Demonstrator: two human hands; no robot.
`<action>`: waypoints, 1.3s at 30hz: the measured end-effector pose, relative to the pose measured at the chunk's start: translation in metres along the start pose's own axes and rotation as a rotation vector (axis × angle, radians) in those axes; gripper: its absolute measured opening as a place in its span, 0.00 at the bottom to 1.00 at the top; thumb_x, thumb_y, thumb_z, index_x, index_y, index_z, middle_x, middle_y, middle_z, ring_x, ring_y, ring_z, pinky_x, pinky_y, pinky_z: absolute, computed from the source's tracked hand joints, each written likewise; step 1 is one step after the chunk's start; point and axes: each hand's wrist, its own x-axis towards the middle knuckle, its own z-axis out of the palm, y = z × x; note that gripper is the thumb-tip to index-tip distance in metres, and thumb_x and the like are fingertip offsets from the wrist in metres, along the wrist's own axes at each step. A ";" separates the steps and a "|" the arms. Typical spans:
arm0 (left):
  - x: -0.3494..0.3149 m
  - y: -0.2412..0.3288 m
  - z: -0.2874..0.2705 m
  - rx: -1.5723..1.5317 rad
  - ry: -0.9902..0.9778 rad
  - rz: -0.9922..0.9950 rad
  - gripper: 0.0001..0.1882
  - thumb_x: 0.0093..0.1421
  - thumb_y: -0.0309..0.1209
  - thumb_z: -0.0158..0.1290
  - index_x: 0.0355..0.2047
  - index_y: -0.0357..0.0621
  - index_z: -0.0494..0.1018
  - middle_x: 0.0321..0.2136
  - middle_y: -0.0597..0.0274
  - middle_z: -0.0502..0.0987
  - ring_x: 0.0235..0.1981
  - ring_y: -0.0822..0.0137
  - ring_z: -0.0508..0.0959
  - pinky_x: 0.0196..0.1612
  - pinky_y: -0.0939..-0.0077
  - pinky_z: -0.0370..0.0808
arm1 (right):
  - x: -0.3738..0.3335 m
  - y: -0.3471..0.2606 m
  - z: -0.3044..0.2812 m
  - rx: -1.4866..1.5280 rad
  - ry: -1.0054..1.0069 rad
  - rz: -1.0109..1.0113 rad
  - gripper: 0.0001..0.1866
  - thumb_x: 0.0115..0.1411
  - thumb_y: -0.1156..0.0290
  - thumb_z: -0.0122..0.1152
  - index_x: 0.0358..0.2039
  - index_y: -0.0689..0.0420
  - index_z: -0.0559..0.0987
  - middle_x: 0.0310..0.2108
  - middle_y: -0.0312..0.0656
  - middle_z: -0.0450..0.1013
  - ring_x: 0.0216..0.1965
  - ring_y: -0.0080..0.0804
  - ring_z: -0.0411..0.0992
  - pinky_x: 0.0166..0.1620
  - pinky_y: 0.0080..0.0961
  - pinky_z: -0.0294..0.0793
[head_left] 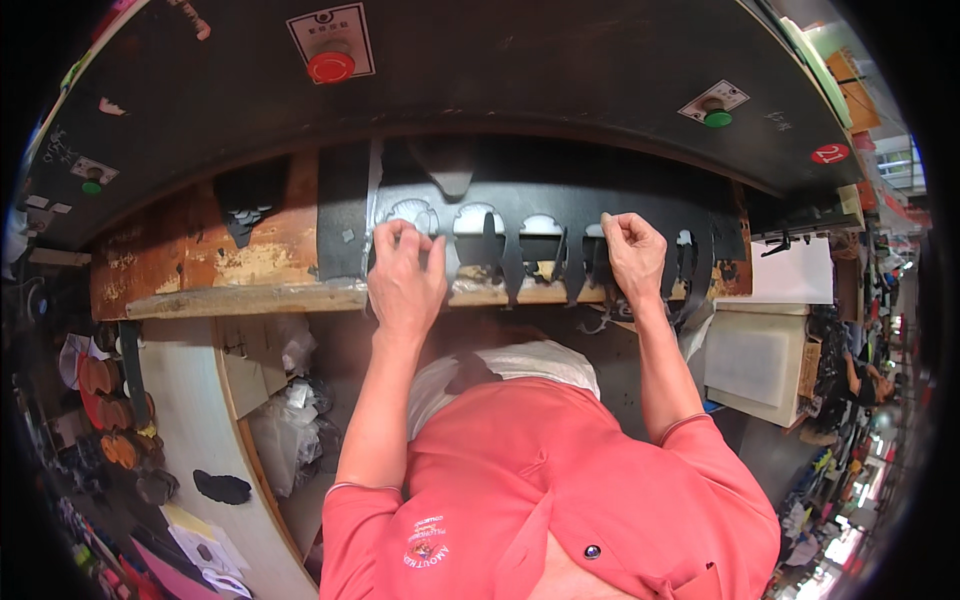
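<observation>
A black sheet with rounded cut-outs lies along the front of the work bed, its narrow tongues hanging over the wooden edge. Pale, silvery rounded shapes show through and behind the gaps. Over the sheet's left part, my left hand has its fingers bent downward and the thumb to their right; what the fingertips grip is hidden. Farther right, my right hand is closed in a pinch at the sheet, thumb against the fingers. A blurred dark piece with a pale tip is behind, between the hands.
A dark machine panel overhangs the bed, with a red push button and green buttons on it. The worn wooden bed edge runs in front of me. A pale box-like stand stands at right, plastic bags at lower left.
</observation>
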 end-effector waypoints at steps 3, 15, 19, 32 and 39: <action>0.009 0.006 -0.011 -0.024 -0.078 -0.010 0.09 0.58 0.26 0.68 0.31 0.39 0.77 0.39 0.49 0.78 0.38 0.47 0.82 0.39 0.56 0.79 | 0.023 -0.036 0.031 -0.015 -0.059 -0.145 0.08 0.63 0.70 0.71 0.36 0.62 0.85 0.29 0.39 0.80 0.29 0.17 0.73 0.33 0.20 0.73; 0.091 -0.027 0.025 -0.014 -0.024 0.183 0.22 0.63 0.13 0.55 0.58 0.36 0.77 0.55 0.44 0.81 0.55 0.42 0.81 0.57 0.55 0.79 | 0.054 -0.102 0.180 -0.050 -0.346 -0.451 0.42 0.49 0.64 0.77 0.63 0.67 0.76 0.65 0.79 0.60 0.66 0.76 0.61 0.68 0.57 0.67; 0.089 -0.029 0.023 0.036 -0.058 0.182 0.21 0.63 0.14 0.57 0.56 0.35 0.78 0.53 0.45 0.83 0.53 0.44 0.81 0.56 0.56 0.79 | 0.078 -0.089 0.149 0.325 -0.481 -0.116 0.40 0.49 0.64 0.79 0.64 0.62 0.77 0.69 0.65 0.65 0.71 0.55 0.65 0.72 0.44 0.64; 0.101 0.034 0.050 -0.605 -0.392 -0.253 0.31 0.62 0.33 0.70 0.62 0.32 0.76 0.49 0.46 0.83 0.43 0.63 0.86 0.43 0.69 0.84 | 0.088 -0.084 0.131 1.005 -0.525 0.336 0.39 0.60 0.72 0.73 0.69 0.69 0.69 0.59 0.44 0.73 0.57 0.28 0.72 0.59 0.25 0.72; 0.099 0.019 0.040 -0.725 -0.304 -0.553 0.13 0.71 0.28 0.62 0.52 0.35 0.84 0.41 0.63 0.86 0.37 0.77 0.82 0.43 0.81 0.79 | 0.088 -0.081 0.134 1.016 -0.550 0.316 0.39 0.60 0.73 0.74 0.69 0.70 0.68 0.59 0.43 0.74 0.57 0.29 0.73 0.62 0.27 0.73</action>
